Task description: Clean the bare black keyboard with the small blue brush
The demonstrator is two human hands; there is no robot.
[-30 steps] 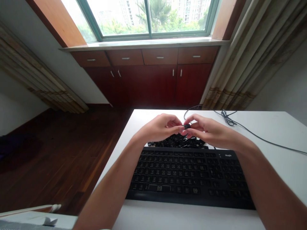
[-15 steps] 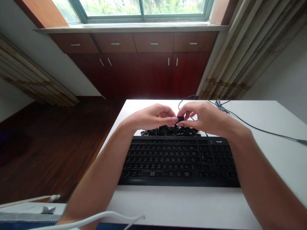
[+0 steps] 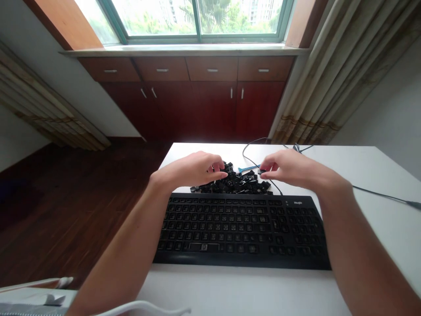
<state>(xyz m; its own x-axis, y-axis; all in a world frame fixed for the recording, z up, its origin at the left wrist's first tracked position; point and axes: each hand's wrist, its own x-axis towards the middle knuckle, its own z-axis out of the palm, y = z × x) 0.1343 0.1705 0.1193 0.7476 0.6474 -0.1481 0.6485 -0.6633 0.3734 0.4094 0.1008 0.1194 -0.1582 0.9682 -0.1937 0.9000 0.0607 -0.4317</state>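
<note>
A black keyboard lies on the white table, its keycaps removed. Behind it sits a heap of loose black keycaps. My left hand hovers over the left side of the heap, fingers curled down onto the keycaps. My right hand is over the right side of the heap, its fingertips pinched on a small black keycap. A small blue tool lies on the table between my hands, behind the heap.
A black cable runs across the table to the right. Red-brown cabinets stand under the window, curtains at the right. Wooden floor lies left of the table. A white cable crosses the lower left.
My hands were together, both pinching one keycap above the heap. They have moved apart; the left has dropped onto the heap, the right keeps a keycap. The blue tool now shows.
</note>
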